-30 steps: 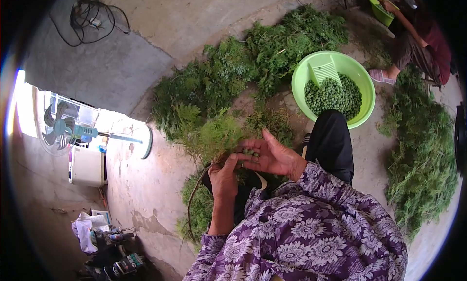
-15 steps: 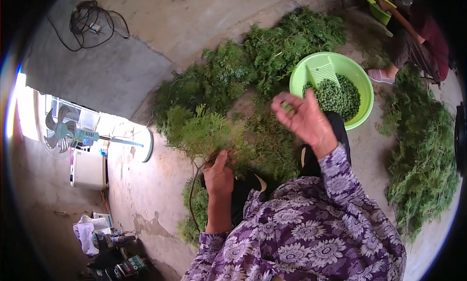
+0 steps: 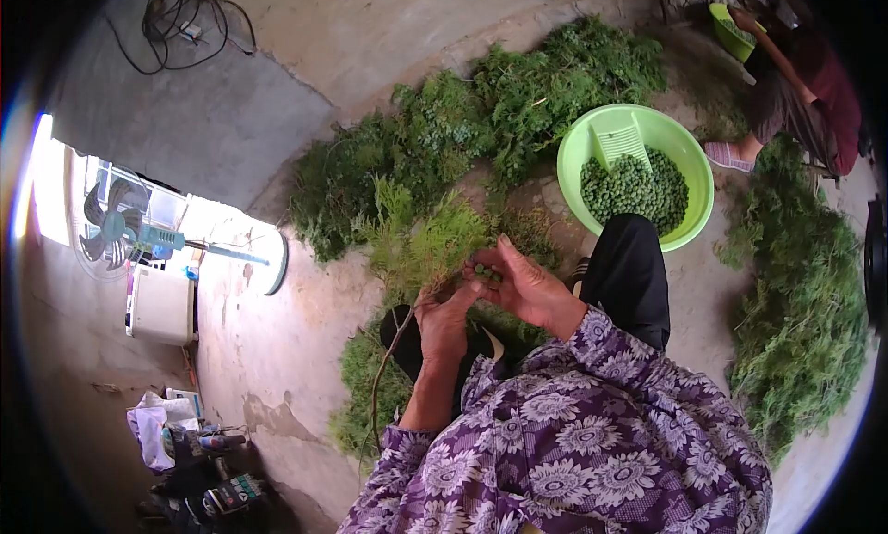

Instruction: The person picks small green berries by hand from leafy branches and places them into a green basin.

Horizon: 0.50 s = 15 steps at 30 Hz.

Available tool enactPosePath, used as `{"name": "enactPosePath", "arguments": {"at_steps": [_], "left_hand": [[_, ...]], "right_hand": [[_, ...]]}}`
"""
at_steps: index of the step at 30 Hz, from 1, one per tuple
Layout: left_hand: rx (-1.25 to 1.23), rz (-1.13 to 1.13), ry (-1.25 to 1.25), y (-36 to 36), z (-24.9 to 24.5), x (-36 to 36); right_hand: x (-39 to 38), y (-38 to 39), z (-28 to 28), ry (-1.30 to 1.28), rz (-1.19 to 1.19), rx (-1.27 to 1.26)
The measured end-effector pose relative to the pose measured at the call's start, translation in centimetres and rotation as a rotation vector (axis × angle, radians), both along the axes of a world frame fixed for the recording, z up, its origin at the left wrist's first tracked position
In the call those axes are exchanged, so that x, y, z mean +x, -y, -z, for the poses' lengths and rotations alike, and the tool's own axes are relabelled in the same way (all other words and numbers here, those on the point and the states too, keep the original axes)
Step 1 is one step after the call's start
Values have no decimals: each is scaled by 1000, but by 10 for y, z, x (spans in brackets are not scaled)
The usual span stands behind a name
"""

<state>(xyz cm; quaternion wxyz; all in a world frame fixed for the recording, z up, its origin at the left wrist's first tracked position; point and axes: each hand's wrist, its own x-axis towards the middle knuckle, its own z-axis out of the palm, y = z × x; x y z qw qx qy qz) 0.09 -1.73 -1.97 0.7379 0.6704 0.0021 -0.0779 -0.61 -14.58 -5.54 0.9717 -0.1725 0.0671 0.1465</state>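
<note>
My left hand [image 3: 442, 326] is closed round a feathery evergreen branch [image 3: 435, 243], whose bare brown stem trails down past my wrist. My right hand [image 3: 535, 292] has come up against the left, its fingers curled around several small green cones [image 3: 487, 273]. The fingertips of both hands meet at the branch, so what they pinch there is hidden. Beyond my knee stands a light green basin [image 3: 700, 159] with a ribbed washboard side, partly filled with the same round green cones [image 3: 638, 194].
Cut evergreen branches [image 3: 435, 127] lie heaped in front of me, with another heap [image 3: 800, 303] at the right. A co-worker [image 3: 823, 99] sits at the top right with a green basin [image 3: 733, 39]. A standing fan [image 3: 120, 224], a coiled cable [image 3: 171, 25] and a white box [image 3: 159, 303] are leftward.
My right hand has moved left and down from beside the basin to my left hand, with the green cones in its fingers. My left hand has shifted slightly right, still holding the branch.
</note>
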Motion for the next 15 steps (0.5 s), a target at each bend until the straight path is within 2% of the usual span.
{"name": "enactPosePath", "arguments": {"at_steps": [2, 4, 11, 13, 15], "left_hand": [[46, -8, 4, 1, -2, -3], [235, 37, -14, 3, -9, -7], [255, -25, -22, -12, 11, -2], [382, -51, 0, -17, 15, 0], [327, -64, -54, -20, 14, 0]], "right_hand": [[-2, -2, -1, 20, 0, -10], [-2, -4, 0, 71, -10, -22], [-2, -13, 2, 70, -31, -123], [1, -14, 10, 62, -67, -58], [-1, -16, 12, 59, -53, -84]]}}
